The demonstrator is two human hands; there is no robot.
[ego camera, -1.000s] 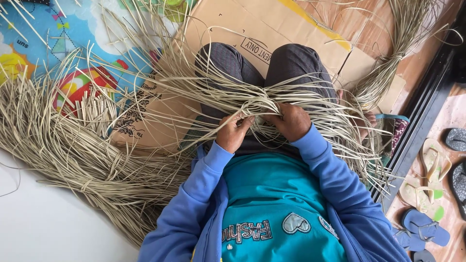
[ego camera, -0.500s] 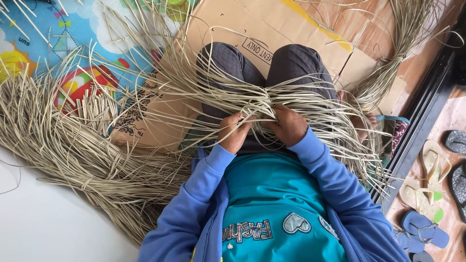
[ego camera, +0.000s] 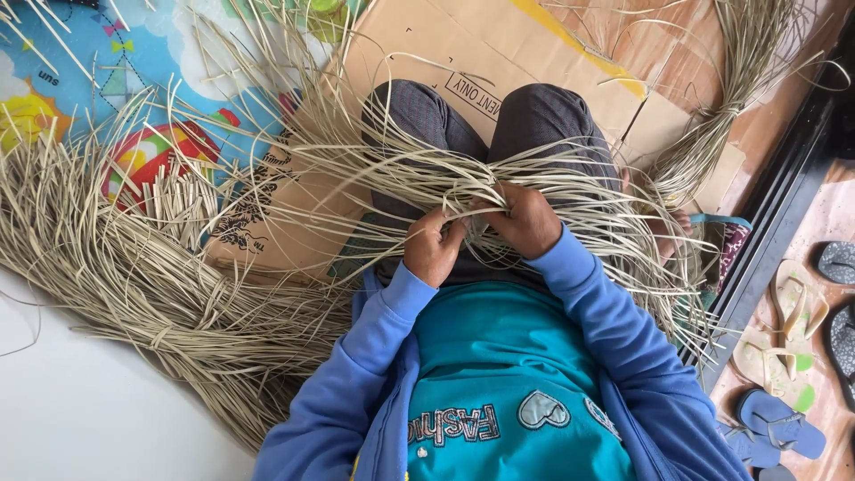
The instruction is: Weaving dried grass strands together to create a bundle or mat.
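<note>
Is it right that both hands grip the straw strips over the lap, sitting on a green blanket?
Not quite. The head view shows both hands, left hand and right hand, gripping the strips over the lap, but the person sits on flattened brown cardboard, not a green blanket.

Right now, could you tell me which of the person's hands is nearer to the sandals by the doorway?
The right hand. It grips the straw strands over the lap, on the side toward the sandals at the far right. The left hand holds the strands just beside it, farther from them.
</note>
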